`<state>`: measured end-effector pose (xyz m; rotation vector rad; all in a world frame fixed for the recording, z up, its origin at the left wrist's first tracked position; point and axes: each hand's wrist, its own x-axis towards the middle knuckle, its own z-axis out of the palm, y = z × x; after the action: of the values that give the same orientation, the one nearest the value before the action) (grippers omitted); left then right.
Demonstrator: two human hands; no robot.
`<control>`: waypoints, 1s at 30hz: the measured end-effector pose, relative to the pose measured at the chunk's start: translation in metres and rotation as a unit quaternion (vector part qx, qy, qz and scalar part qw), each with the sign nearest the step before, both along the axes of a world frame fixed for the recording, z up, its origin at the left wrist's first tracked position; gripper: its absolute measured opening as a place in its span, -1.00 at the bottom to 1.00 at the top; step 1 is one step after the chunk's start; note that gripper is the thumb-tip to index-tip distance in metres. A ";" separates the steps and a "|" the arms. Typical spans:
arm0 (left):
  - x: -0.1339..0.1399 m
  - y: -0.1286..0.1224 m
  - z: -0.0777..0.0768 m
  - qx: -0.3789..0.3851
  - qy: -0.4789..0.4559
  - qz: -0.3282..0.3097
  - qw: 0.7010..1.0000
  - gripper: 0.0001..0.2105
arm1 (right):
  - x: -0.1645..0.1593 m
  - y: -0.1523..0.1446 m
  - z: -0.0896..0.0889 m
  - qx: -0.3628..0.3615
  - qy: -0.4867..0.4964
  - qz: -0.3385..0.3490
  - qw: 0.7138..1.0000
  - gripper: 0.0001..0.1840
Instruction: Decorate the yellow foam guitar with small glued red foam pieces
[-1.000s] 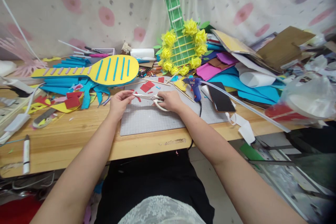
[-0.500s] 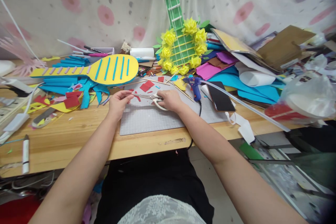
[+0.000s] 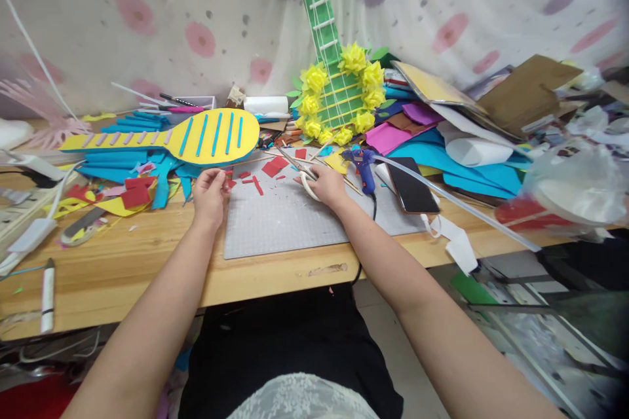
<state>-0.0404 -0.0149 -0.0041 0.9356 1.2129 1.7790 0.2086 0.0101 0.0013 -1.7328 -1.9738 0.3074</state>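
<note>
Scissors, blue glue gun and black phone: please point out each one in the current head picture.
Scissors [image 3: 299, 167]: head view, near the pivot, between blades and white handles.
Blue glue gun [image 3: 364, 165]: head view, on its body.
Black phone [image 3: 413, 186]: head view, middle of its dark screen.

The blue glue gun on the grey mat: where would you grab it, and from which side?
Probably by its handle, coming from the near edge of the table: the handle points that way, with the nozzle to the left and the clear tube running off to the right. I'd avoid the nozzle, possibly hot, and the cord below the handle.
</note>
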 end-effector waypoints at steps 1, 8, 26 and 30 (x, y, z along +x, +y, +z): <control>-0.001 0.001 0.000 -0.009 0.022 0.010 1.000 -0.88 | 0.000 0.000 0.000 -0.007 0.003 -0.001 1.000 -0.50; -0.007 0.021 -0.001 -0.109 0.241 0.023 0.964 -0.93 | 0.000 0.000 0.001 -0.041 0.011 0.004 0.999 -0.51; 0.000 0.016 -0.007 -0.005 0.594 -0.007 0.805 -0.91 | 0.000 0.000 0.002 -0.046 0.011 0.021 0.999 -0.48; 0.001 0.018 -0.009 -0.021 0.593 -0.027 0.805 -0.91 | 0.000 -0.001 0.003 -0.049 0.008 0.018 0.999 -0.48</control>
<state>-0.0398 0.0028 -0.0134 2.1706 1.8740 0.9840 0.2084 0.0092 0.0040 -1.7511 -2.0115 0.4362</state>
